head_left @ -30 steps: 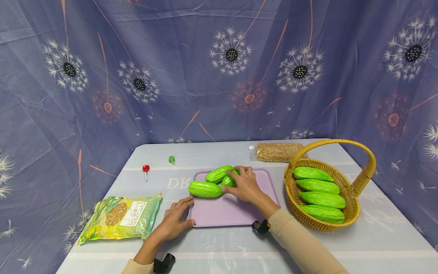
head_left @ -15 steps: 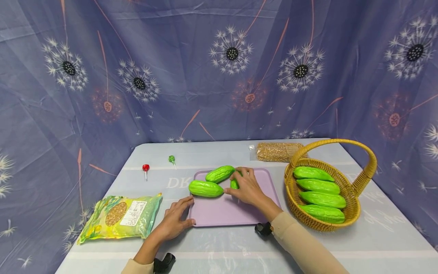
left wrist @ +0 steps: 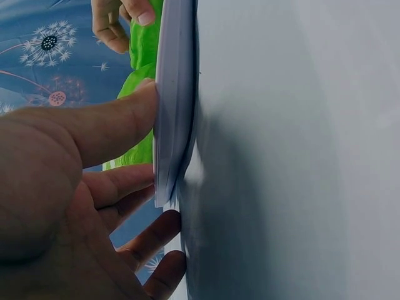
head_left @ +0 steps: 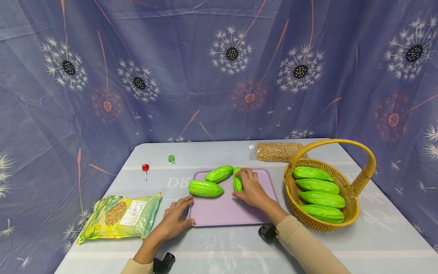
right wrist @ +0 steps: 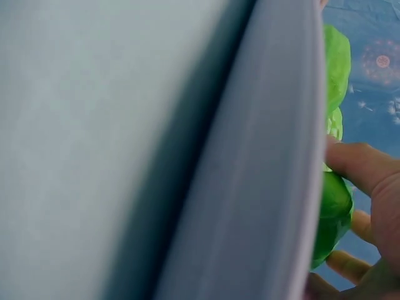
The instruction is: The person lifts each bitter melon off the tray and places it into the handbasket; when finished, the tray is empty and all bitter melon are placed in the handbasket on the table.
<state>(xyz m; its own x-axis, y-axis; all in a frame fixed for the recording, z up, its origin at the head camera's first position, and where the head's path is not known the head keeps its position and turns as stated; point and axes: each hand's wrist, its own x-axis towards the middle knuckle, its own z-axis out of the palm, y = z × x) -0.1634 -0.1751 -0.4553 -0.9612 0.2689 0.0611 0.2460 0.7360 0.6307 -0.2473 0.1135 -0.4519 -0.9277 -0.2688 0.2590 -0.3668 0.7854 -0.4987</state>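
Note:
A lilac tray (head_left: 226, 213) lies mid-table with three bright green bitter melons on it. One bitter melon (head_left: 206, 188) lies at its left side, and another (head_left: 219, 174) slants just behind. My right hand (head_left: 252, 190) grips the third bitter melon (head_left: 237, 180), which points away from me near the tray's middle; the hand covers part of its right side. In the right wrist view, the thumb is at its near side and fingertips lie beyond it. My left hand (head_left: 177, 219) rests at the tray's left rim, thumb and fingers spread, fingertips touching the edge (left wrist: 164, 125).
Right of the tray stands a wicker basket (head_left: 290, 205) with a tall handle, holding several bitter melons. A clear bag of grains (head_left: 278, 152) lies behind it. A yellow-green packet (head_left: 119, 217) is at left; a red lollipop (head_left: 145, 168) and a green lollipop (head_left: 172, 158) lie behind.
My right hand has shifted slightly right with the third bitter melon, which has come away from the left one and turned to point straighter back. My left hand has stayed still.

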